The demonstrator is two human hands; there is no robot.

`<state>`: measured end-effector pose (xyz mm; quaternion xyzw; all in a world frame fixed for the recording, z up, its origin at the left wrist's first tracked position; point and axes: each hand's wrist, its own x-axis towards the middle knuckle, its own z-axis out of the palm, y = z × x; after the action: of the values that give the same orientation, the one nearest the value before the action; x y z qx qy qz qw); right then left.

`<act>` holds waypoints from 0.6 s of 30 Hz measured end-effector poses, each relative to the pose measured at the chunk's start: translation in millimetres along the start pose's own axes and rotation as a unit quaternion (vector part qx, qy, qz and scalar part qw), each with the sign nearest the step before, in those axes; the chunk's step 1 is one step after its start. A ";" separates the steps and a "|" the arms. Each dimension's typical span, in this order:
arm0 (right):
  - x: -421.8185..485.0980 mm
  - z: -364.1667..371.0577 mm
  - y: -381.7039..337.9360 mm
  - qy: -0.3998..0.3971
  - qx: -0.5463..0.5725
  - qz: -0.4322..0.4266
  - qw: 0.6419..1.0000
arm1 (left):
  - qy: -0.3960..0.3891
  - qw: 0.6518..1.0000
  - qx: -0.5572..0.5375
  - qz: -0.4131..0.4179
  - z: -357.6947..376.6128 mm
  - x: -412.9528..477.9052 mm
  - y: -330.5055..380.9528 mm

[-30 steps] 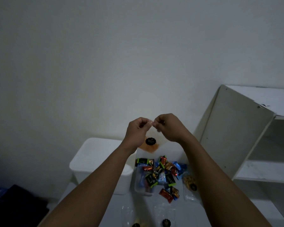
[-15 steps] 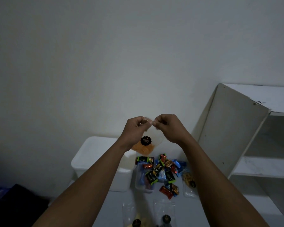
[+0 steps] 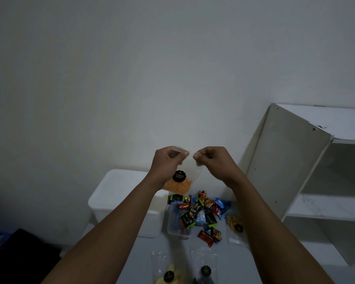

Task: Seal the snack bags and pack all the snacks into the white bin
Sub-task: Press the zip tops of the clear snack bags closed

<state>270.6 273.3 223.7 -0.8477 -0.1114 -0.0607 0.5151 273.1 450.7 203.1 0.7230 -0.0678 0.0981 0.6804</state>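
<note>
I hold a clear snack bag (image 3: 183, 179) with orange snacks and a black round label up in the air over the table. My left hand (image 3: 168, 160) pinches its top edge on the left, and my right hand (image 3: 211, 158) pinches the same edge on the right. Below them the white bin (image 3: 119, 197) stands on the table with a lid on it. A heap of small coloured wrapped snacks (image 3: 199, 214) lies to the right of the bin, partly over a clear tub (image 3: 177, 226).
A clear bag of yellow nuts (image 3: 234, 224) lies right of the heap. Two more clear bags with black labels (image 3: 168, 273) (image 3: 205, 267) lie at the near table edge. A white shelf unit (image 3: 295, 160) stands close on the right. A dark object (image 3: 19, 249) sits lower left.
My hands have moved a little apart along the bag's top edge, and the bag hangs slightly lower.
</note>
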 end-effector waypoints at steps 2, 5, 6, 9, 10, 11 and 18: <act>-2.6 -2.7 3.8 0.013 0.046 0.022 0.999 | 0.011 1.000 -0.011 -0.010 -1.6 -0.6 0.1; -6.3 -0.9 6.0 0.031 0.073 0.032 0.996 | -0.008 0.999 -0.032 -0.028 -0.6 -1.0 3.6; -7.3 0.2 5.2 0.033 0.074 0.030 0.996 | -0.014 0.999 -0.039 -0.033 -0.1 -0.8 5.1; -9.7 0.8 -0.5 0.022 0.081 0.024 0.996 | -0.030 0.999 -0.023 -0.038 0.8 -1.3 9.6; -10.7 -0.1 -2.4 0.019 0.093 0.029 0.995 | -0.028 0.999 -0.017 -0.039 0.4 -1.4 10.2; -12.3 -0.9 -4.2 0.017 0.109 0.036 0.993 | -0.023 0.999 -0.015 -0.041 -0.2 -1.0 10.0; -13.6 8.5 -4.2 0.070 0.149 0.046 0.985 | -0.010 0.997 -0.044 -0.055 0.9 -0.2 8.8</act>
<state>256.3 281.0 220.4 -0.7590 -0.0438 -0.0793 0.6448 270.9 449.2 211.5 0.6957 -0.0391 0.0504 0.7155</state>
